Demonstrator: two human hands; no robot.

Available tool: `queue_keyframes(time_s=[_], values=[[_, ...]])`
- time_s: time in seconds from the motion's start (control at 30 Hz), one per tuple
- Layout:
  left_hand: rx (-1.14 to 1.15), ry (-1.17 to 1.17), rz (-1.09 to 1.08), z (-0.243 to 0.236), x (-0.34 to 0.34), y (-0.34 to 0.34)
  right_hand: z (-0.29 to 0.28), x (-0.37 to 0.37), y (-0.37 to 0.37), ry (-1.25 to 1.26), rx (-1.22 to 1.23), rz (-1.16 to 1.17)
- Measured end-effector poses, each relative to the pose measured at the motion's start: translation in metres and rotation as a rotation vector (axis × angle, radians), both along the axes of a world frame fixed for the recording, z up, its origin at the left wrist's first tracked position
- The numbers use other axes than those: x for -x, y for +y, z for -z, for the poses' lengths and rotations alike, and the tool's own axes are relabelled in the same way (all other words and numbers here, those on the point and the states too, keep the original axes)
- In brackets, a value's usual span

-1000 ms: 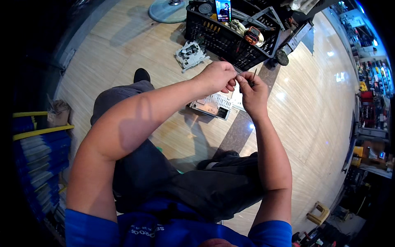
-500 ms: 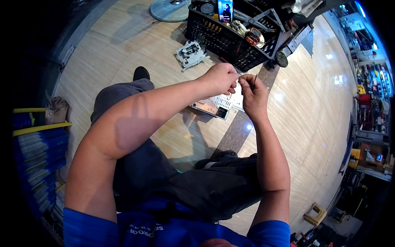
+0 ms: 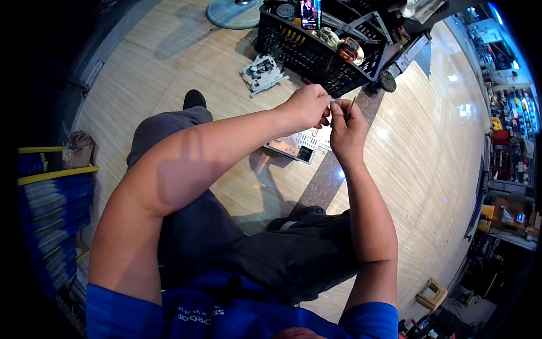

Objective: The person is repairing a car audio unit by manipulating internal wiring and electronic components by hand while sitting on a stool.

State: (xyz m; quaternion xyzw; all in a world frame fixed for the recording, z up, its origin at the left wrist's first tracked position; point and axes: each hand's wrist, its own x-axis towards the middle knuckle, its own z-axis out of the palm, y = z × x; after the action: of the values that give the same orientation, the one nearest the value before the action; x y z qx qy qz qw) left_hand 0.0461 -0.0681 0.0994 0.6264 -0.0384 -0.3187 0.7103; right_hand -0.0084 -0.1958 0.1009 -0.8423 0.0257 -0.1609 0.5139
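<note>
Our left hand (image 3: 309,108) is pinched closed, contents unclear; our right hand (image 3: 346,129) clasps a slim rod (image 3: 354,103). A mechanism frame (image 3: 263,75) lies apart from the metal case (image 3: 291,146); what's left, we can't tell.

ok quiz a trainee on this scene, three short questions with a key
1. True or false: the left hand and right hand are held far apart.
2. Which hand has a thin dark item sticking out of it?
3. What lies on the floor just this side of the black crate? A) yellow stool B) pale cut-out frame C) lit phone

Key: 1. False, they are close together. 2. Right. 3. B.
</note>
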Motion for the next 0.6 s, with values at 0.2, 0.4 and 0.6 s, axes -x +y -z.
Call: queue_keyframes(time_s=[0.2, 0.4, 0.6], values=[[-0.008, -0.016, 0.041, 0.003, -0.003, -0.003, 0.016, -0.001, -0.009, 0.021, -0.079, -0.017], [-0.54, -0.504, 0.173, 0.024, 0.004, 0.009, 0.031, -0.007, -0.034, 0.057, 0.123, 0.018], [-1.178, -0.777, 1.015, 0.079, 0.037, 0.046, 0.09, -0.009, -0.086, 0.289, 0.39, -0.008]])
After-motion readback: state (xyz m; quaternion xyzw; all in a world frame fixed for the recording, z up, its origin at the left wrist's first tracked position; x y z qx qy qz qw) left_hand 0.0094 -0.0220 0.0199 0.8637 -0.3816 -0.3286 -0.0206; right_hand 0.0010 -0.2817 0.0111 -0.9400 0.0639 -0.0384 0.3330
